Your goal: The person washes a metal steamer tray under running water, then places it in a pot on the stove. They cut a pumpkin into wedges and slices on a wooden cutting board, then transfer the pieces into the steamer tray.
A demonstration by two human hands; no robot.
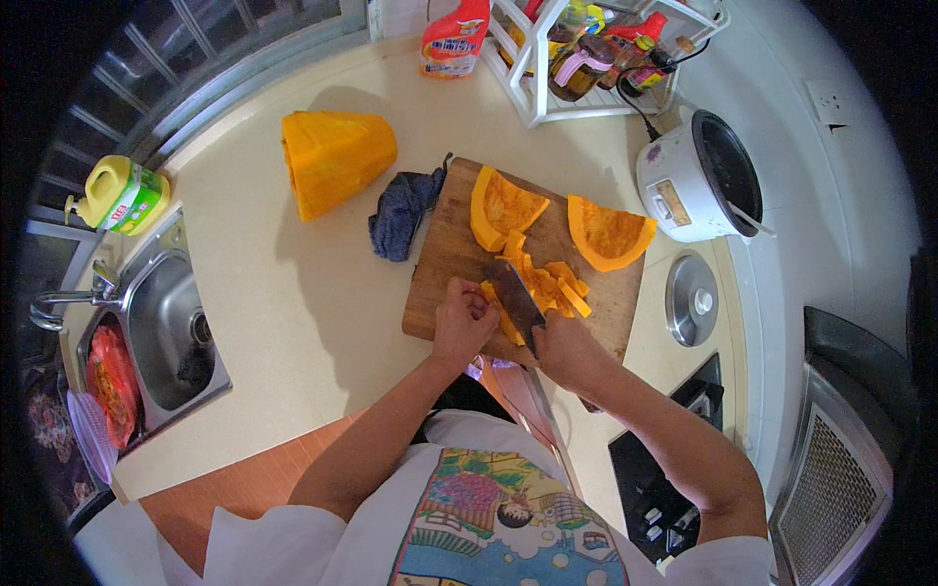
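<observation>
My right hand is closed around the handle of a cleaver, its dark blade over the wooden cutting board. With bent fingers, my left hand holds a pumpkin piece close along the blade's left side. Cut pumpkin strips lie heaped to the right of the blade. Two larger pumpkin wedges rest toward the board's far side: a left wedge and a right wedge. A big peeled pumpkin chunk sits on the counter, left of the board. The blade's cutting edge is hidden.
A dark cloth touches the board's left side. A rice cooker and a metal lid stand right, near a gas stove. Behind are a white rack and a spray bottle. A sink lies left.
</observation>
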